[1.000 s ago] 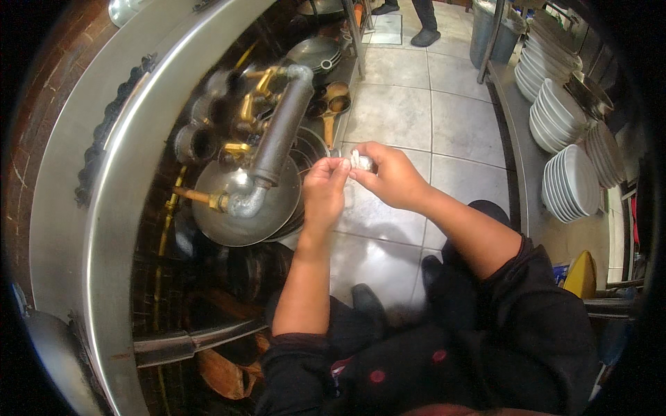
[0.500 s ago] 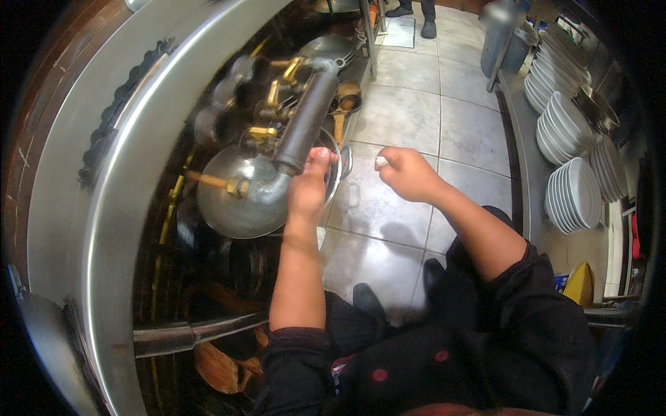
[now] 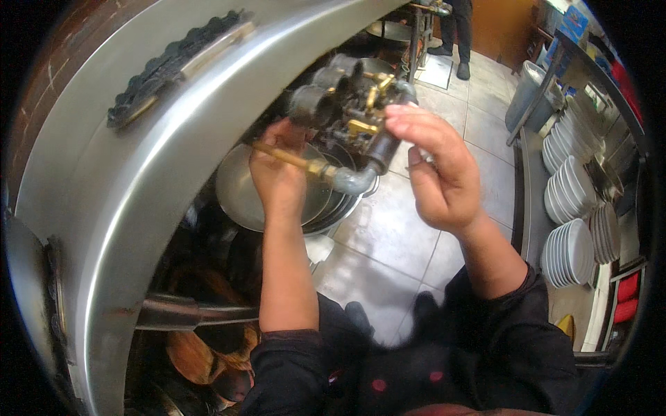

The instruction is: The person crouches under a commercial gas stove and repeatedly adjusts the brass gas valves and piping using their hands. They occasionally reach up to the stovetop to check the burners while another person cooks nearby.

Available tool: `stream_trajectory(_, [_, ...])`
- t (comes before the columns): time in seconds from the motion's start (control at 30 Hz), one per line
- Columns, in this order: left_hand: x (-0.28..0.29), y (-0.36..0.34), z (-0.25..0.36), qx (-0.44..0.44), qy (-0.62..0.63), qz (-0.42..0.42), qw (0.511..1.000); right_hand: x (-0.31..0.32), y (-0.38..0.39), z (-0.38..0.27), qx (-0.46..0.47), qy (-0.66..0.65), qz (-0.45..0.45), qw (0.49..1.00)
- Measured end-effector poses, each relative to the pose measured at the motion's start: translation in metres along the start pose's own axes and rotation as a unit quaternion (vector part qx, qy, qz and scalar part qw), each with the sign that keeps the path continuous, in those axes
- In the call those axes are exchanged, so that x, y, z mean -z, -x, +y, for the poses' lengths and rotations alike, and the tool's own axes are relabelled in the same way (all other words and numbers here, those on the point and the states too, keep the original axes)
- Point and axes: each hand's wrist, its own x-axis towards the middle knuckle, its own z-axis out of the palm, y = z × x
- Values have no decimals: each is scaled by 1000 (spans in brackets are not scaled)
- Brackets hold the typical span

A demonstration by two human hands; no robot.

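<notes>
A gas burner manifold (image 3: 386, 147) slants across the middle: a dark pipe with brass valves (image 3: 362, 127), round dark burner heads (image 3: 313, 105) and a copper tube (image 3: 283, 157). My left hand (image 3: 279, 182) is behind the copper tube, its fingertips up beside the nearest burner head. Part of its fingers is hidden, so its grip cannot be made out. My right hand (image 3: 444, 170) is at the dark pipe's right side, fingers stretched over it near the valves, thumb apart. Beneath the manifold are a wide metal wok (image 3: 239, 187) and other stacked pans.
A curved steel panel (image 3: 166, 145) fills the left, with a dark scalloped strip (image 3: 173, 66) on it. Stacks of white plates (image 3: 567, 253) line the steel shelf (image 3: 533, 229) at right. Beyond the tiled floor (image 3: 388, 229), another person's legs (image 3: 454, 31) and a grey bin (image 3: 531, 93) show.
My right hand has come up from beside the manifold to its pipe, its curled fingers now stretched out. My left hand has shifted left, behind the copper tube. The view has turned.
</notes>
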Motion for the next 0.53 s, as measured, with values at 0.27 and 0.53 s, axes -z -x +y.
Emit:
stream_trajectory(0.27, [-6, -12, 7, -25, -40, -35, 998, -20, 15, 3, -20, -1, 13, 1000])
stream_trajectory(0.53, [-20, -13, 3, 57, -22, 15, 998, -22, 19, 5, -19, 0, 19, 1000])
